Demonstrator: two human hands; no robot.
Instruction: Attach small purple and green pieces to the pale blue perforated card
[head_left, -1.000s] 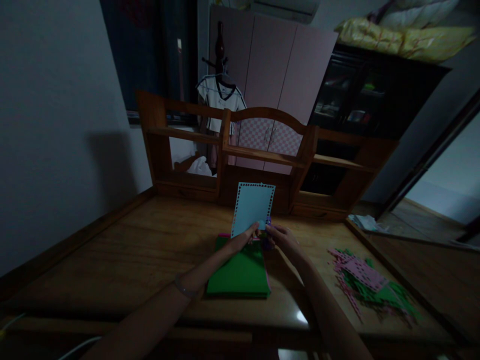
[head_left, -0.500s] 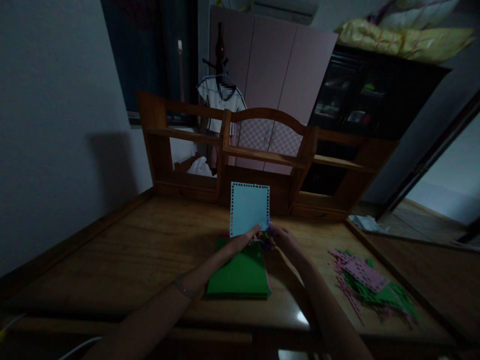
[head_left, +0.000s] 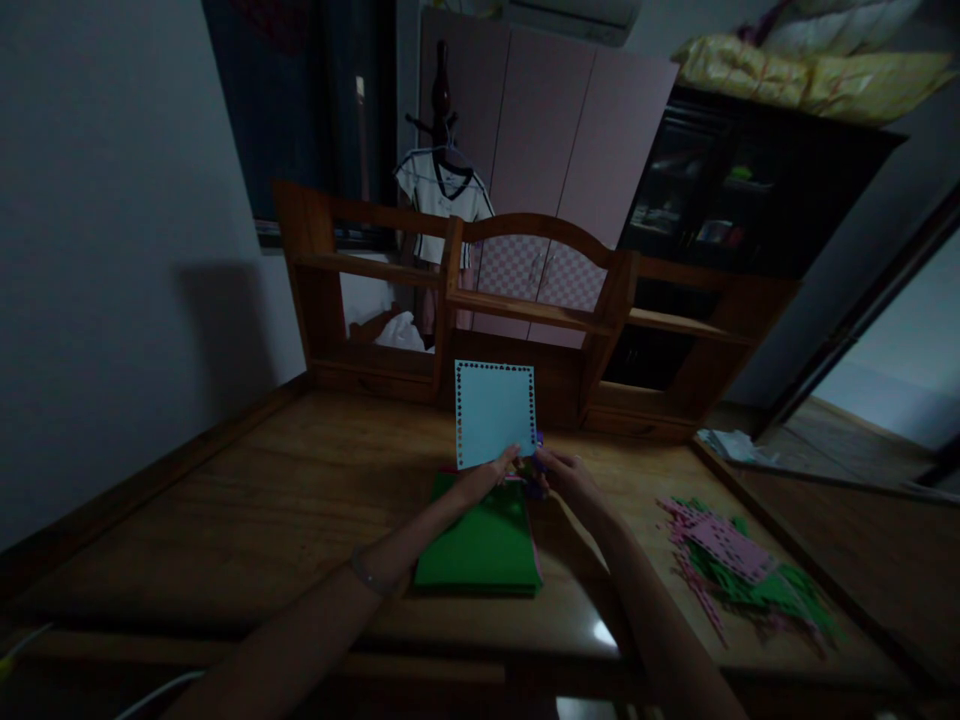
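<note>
Hands first, since there's only the head view here. The left hand (head_left: pixel 491 472) sits just below the middle of the frame and pinches the bottom edge of a pale blue card (head_left: pixel 495 412), which stands upright and faces the camera, with a row of punched holes along its top and both sides. The right hand (head_left: pixel 564 476) is right next to it, closed around a small purple thing (head_left: pixel 534 470) at the card's lower right corner; it's too dark to say what that is, or whether it bites the card.

Under both hands, lower centre, lies a flat stack of green sheets (head_left: pixel 480 545) with a pink edge showing on its right side. It rests on a wooden table (head_left: pixel 247 500).

Over at the right of the frame, well apart from the hands, there's a messy pile of pink and green paper scraps (head_left: pixel 739 570).

At the back of the table stands a wooden shelf unit (head_left: pixel 525 300). Behind that, a white shirt (head_left: pixel 442 200) hangs in the upper middle, in front of a pink wardrobe (head_left: pixel 555 130).
</note>
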